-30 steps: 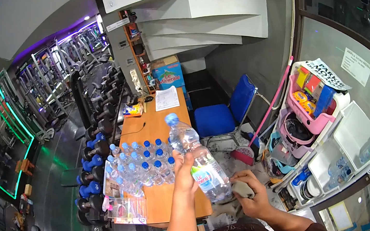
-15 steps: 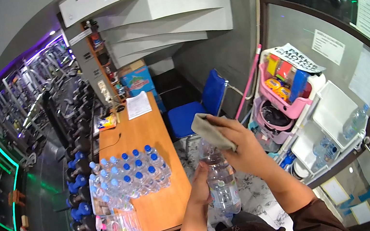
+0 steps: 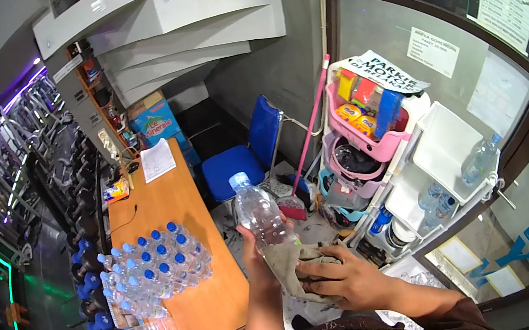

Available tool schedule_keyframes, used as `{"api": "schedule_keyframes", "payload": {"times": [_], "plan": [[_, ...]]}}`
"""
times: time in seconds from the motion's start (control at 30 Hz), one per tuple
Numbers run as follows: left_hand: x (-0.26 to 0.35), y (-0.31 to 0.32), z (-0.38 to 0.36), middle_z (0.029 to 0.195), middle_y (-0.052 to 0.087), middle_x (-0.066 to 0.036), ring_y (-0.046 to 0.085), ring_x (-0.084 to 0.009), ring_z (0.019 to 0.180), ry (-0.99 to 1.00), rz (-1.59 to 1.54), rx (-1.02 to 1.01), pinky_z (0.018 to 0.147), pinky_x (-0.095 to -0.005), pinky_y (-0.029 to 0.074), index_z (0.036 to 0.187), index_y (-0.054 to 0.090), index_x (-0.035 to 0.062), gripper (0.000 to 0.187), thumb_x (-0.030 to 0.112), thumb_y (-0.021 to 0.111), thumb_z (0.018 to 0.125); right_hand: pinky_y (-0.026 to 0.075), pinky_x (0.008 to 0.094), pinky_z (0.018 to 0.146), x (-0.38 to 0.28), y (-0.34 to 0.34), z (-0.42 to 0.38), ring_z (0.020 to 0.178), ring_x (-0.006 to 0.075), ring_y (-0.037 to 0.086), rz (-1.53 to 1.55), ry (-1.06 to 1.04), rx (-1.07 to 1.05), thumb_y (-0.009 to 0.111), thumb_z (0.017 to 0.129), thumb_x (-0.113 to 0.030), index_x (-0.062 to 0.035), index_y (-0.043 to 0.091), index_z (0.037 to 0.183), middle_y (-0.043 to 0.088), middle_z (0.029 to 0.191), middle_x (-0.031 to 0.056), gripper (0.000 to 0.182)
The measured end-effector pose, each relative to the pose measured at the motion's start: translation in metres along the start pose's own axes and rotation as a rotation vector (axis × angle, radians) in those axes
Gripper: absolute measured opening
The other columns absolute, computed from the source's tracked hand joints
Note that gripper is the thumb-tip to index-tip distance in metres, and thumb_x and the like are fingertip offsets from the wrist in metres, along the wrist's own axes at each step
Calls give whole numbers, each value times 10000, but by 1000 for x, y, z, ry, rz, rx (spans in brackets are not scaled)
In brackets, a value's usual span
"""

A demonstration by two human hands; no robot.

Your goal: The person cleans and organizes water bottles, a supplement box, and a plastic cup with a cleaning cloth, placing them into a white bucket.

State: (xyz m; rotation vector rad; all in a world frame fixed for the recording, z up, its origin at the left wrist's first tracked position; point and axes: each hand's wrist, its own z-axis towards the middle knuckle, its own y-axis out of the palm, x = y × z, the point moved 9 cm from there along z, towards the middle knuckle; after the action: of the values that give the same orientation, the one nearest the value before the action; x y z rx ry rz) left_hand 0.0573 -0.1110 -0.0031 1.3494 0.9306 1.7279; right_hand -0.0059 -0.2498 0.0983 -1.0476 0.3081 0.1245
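A clear plastic water bottle [image 3: 260,211] with a light blue cap stands tilted in front of me, cap upward. My left hand [image 3: 256,254] is wrapped round its side. A grey-beige cloth [image 3: 289,269] lies against the bottle's lower part and hides it. My right hand [image 3: 350,280] grips that cloth, fingers curled over it. To the left, several capped water bottles [image 3: 162,262] stand in close rows on the wooden desk [image 3: 213,299], some with dark blue caps and some with light blue.
Behind the desk is a blue chair [image 3: 233,167]. Papers [image 3: 157,160] lie on the desk's far end. On the right, a shelf rack holds a pink basket [image 3: 372,136] and a white bin [image 3: 453,140] with bottles. A pink pole [image 3: 311,122] leans by the wall.
My right hand has moved the cloth from the bottle's top down to its lower part, uncovering the cap. The view has shifted to the right.
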Motion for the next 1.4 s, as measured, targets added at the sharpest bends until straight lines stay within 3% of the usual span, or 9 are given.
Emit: {"api": "schedule_keyframes", "payload": {"times": [0.1,0.3,0.37,0.5,0.67,0.8,1.03,1.2,1.4], "plan": [[-11,10,15,1066,619,-160,655,-296,926,161,48,227,726,-432,593,1233,533,7,728,655,314,981,410,475,1021,12,-16,-42,1198,357,510,64,21,22,742,584,-61,-82,661,1163,516,1391,120,586],[-84,61,60,1074,635,-127,638,-283,881,94,143,50,682,-399,560,1233,557,66,663,634,315,993,408,460,1011,66,-78,-130,1221,371,499,268,127,143,742,568,-23,-59,636,1213,478,1411,176,654],[-105,83,71,963,641,-110,641,-260,824,223,114,353,691,-409,551,1192,564,59,661,643,336,984,413,458,1018,87,-100,-163,1233,378,503,340,205,187,733,597,-21,-56,643,1199,488,1401,189,610],[-167,133,106,934,643,-95,636,-240,828,164,128,170,726,-388,539,1162,576,60,645,639,355,982,464,418,981,114,-159,-219,1182,366,568,414,313,267,689,654,-5,-33,668,1149,553,1336,192,496],[-252,161,151,1189,585,-90,603,-205,1038,155,308,25,876,-386,520,1373,383,142,418,398,430,1046,516,362,885,148,-218,-297,1025,332,658,405,407,470,699,676,-3,-13,705,1067,648,1175,178,391],[-319,190,186,1308,562,-107,569,-186,1143,223,548,-143,979,-345,457,1417,340,45,631,307,668,947,523,344,857,164,-246,-350,991,296,674,382,465,592,719,708,10,-3,712,1044,672,1117,180,336],[-418,227,229,1249,609,-128,599,-191,1099,207,968,-225,884,-327,479,1406,327,2,812,342,792,834,506,370,767,175,-279,-429,865,289,658,336,636,734,749,734,-47,34,687,909,690,942,169,203],[-477,219,267,1211,627,-141,612,-203,1079,186,1115,-228,807,-341,509,1221,403,24,619,274,809,825,506,372,711,178,-291,-450,773,299,649,321,641,725,699,714,45,43,667,882,682,870,162,171],[-515,251,271,1182,648,-181,626,-248,1093,101,1006,-335,847,-365,514,1412,378,24,731,155,793,824,512,361,715,186,-291,-480,791,301,657,271,660,707,696,716,83,46,669,913,679,892,165,203]]}}
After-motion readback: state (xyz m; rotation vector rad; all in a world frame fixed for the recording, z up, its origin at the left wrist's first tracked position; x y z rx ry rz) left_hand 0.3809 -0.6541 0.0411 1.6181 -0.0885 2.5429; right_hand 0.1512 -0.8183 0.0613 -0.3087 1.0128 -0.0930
